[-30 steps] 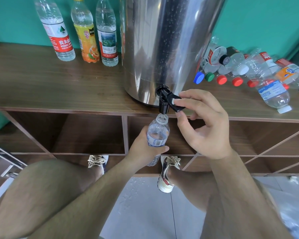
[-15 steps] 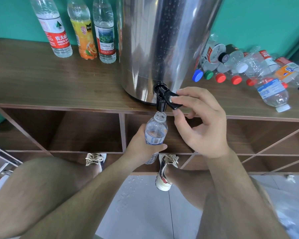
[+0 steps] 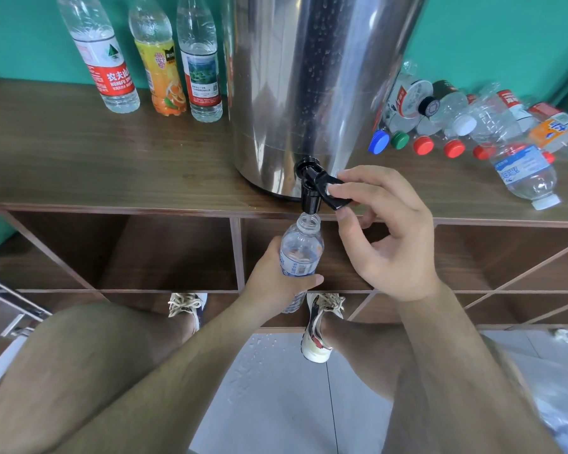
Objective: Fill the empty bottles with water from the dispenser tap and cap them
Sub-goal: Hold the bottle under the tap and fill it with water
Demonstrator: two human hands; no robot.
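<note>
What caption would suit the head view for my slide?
The left hand holds a bottle under the tap while the right hand pinches its lever.

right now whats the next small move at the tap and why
Probably release the tap lever once water nears the neck. The right hand pinches the tap lever, the left hand grips the uncapped bottle with its mouth just under the black spout, and the level looks near the shoulder, though hard to read.
</note>
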